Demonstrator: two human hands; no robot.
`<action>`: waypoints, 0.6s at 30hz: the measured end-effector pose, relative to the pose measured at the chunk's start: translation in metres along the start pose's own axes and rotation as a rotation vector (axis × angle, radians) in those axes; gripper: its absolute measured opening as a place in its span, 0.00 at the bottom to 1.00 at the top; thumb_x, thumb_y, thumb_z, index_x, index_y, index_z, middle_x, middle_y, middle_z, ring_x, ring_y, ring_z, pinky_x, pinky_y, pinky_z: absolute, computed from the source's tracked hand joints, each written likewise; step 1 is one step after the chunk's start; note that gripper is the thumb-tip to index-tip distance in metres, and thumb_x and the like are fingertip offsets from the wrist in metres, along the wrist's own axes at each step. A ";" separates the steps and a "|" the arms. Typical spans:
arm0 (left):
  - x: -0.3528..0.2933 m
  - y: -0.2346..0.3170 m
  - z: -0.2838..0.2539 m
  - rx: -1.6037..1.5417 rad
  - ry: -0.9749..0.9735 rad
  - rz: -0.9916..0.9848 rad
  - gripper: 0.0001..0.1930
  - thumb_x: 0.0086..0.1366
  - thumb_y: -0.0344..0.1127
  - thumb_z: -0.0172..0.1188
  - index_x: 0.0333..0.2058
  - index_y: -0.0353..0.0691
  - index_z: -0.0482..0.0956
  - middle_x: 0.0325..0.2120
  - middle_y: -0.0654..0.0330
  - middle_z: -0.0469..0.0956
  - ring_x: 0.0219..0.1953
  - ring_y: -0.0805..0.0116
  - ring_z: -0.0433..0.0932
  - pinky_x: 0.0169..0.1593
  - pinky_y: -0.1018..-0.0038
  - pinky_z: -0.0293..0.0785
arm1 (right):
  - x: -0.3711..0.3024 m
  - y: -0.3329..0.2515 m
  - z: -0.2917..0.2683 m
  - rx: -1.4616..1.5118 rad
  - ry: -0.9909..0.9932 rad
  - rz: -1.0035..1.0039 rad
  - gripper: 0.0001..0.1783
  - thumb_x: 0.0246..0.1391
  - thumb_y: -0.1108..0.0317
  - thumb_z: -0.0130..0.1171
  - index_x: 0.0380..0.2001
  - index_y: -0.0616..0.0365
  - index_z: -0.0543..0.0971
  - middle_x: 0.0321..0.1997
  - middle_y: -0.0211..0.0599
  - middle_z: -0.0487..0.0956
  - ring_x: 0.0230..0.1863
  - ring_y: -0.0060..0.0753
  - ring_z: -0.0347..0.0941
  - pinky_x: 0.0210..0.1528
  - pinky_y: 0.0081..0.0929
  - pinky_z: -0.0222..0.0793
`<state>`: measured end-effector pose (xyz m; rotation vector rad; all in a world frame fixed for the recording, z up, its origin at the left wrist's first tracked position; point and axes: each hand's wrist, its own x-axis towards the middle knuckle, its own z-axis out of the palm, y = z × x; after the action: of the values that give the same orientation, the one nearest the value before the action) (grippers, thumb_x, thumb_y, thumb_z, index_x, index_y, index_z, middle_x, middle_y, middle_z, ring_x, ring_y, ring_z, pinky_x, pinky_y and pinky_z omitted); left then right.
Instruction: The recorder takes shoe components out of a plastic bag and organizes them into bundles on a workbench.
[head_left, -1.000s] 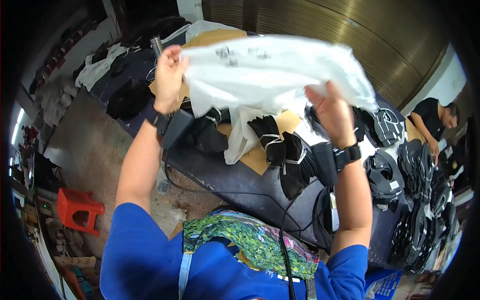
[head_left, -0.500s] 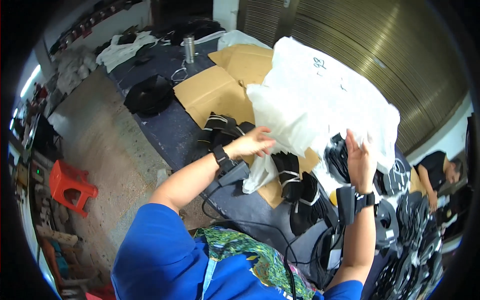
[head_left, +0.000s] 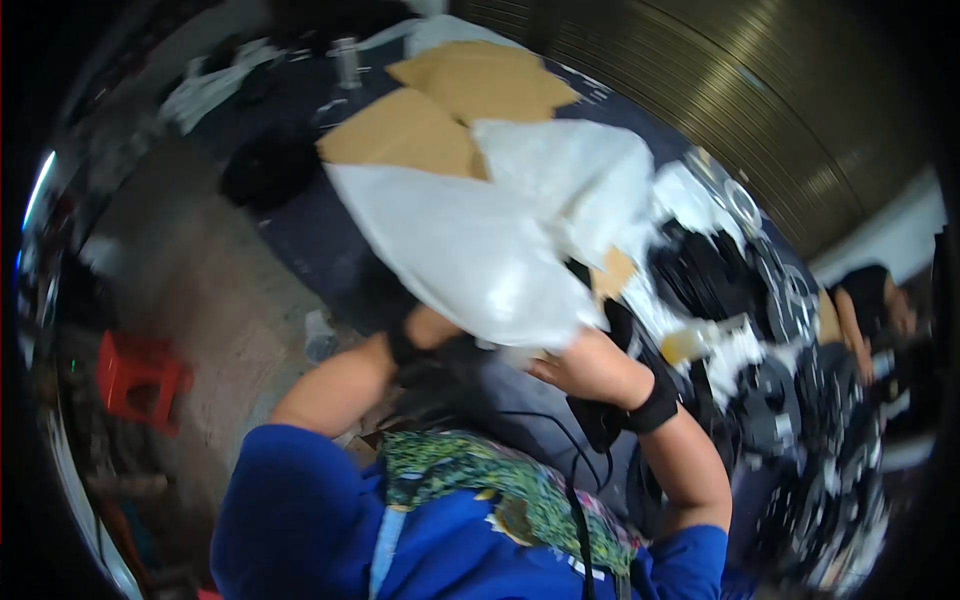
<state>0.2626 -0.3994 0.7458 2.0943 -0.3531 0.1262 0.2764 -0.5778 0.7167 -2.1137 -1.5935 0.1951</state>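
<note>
In swept the white plastic bag [head_left: 450, 240], edge within working reach, right hand [head_left: 598, 370] clamped there; left hand [head_left: 432, 326] mostly covered, grip impossible to tell.

The white bag [head_left: 460, 250] hides most of my left hand [head_left: 432, 325], so I cannot tell how its fingers lie, and the fingertips of my right hand [head_left: 597, 368] are lost in blur by the bag's lower corner. Over to the right, the black pieces [head_left: 835, 425] are too smeared to tell apart, and the person [head_left: 866, 295] near them is blurred too. The lower edge cuts off my blue shirt [head_left: 300, 520] and all but a sliver of something red [head_left: 208, 594].
</note>
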 end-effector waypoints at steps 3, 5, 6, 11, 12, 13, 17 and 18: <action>-0.002 -0.005 -0.003 -0.018 -0.089 0.109 0.30 0.50 0.40 0.58 0.51 0.36 0.59 0.51 0.53 0.60 0.51 0.62 0.61 0.52 0.69 0.61 | -0.028 -0.001 -0.020 0.463 0.330 0.234 0.43 0.36 0.59 0.65 0.54 0.60 0.56 0.50 0.48 0.61 0.45 0.43 0.65 0.42 0.30 0.66; -0.005 0.000 0.013 -0.033 -0.152 0.184 0.29 0.50 0.38 0.57 0.51 0.36 0.60 0.51 0.53 0.60 0.52 0.62 0.61 0.52 0.69 0.60 | -0.043 -0.008 -0.028 0.644 0.468 0.383 0.52 0.34 0.68 0.66 0.59 0.53 0.44 0.58 0.48 0.54 0.50 0.39 0.63 0.42 0.30 0.68; 0.005 0.006 0.030 -0.054 -0.200 0.229 0.29 0.50 0.37 0.57 0.51 0.36 0.60 0.51 0.53 0.59 0.53 0.62 0.60 0.52 0.69 0.59 | -0.047 -0.017 -0.026 0.716 0.496 0.335 0.53 0.34 0.68 0.66 0.59 0.54 0.42 0.58 0.49 0.52 0.53 0.40 0.59 0.47 0.32 0.65; -0.002 0.038 0.105 -0.185 -0.466 0.458 0.27 0.50 0.33 0.55 0.50 0.36 0.61 0.52 0.52 0.59 0.54 0.62 0.58 0.54 0.69 0.57 | -0.108 -0.037 -0.003 0.300 0.862 0.336 0.38 0.33 0.73 0.61 0.52 0.59 0.59 0.52 0.50 0.59 0.55 0.48 0.55 0.54 0.31 0.54; -0.011 0.047 0.104 -0.180 -0.469 0.486 0.26 0.50 0.33 0.55 0.50 0.36 0.61 0.52 0.52 0.58 0.55 0.62 0.58 0.54 0.69 0.57 | -0.124 -0.044 -0.005 0.266 0.925 0.322 0.34 0.33 0.74 0.60 0.49 0.60 0.62 0.49 0.48 0.63 0.52 0.46 0.59 0.52 0.30 0.56; -0.016 0.051 0.107 -0.193 -0.484 0.519 0.26 0.50 0.32 0.55 0.50 0.36 0.61 0.52 0.52 0.58 0.55 0.62 0.58 0.54 0.70 0.56 | -0.145 -0.049 -0.005 0.221 0.987 0.330 0.30 0.34 0.75 0.59 0.47 0.60 0.64 0.47 0.46 0.66 0.49 0.44 0.62 0.50 0.29 0.58; -0.003 0.090 0.149 -0.232 -0.480 0.598 0.25 0.50 0.29 0.54 0.49 0.36 0.62 0.53 0.52 0.58 0.57 0.62 0.56 0.55 0.70 0.55 | -0.275 -0.094 0.013 -0.761 1.126 0.928 0.12 0.35 0.78 0.55 0.30 0.60 0.74 0.27 0.37 0.76 0.27 0.39 0.72 0.31 0.30 0.67; 0.005 0.084 0.157 -0.249 -0.567 0.527 0.25 0.49 0.26 0.51 0.49 0.35 0.62 0.53 0.53 0.58 0.56 0.63 0.56 0.56 0.71 0.53 | -0.314 -0.115 0.028 -0.964 1.073 1.220 0.11 0.38 0.77 0.53 0.30 0.60 0.75 0.30 0.41 0.76 0.31 0.39 0.72 0.34 0.28 0.68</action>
<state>0.2344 -0.5743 0.7337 1.7158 -1.1967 -0.2009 0.0684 -0.8394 0.6911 -2.7075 0.4389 -1.3031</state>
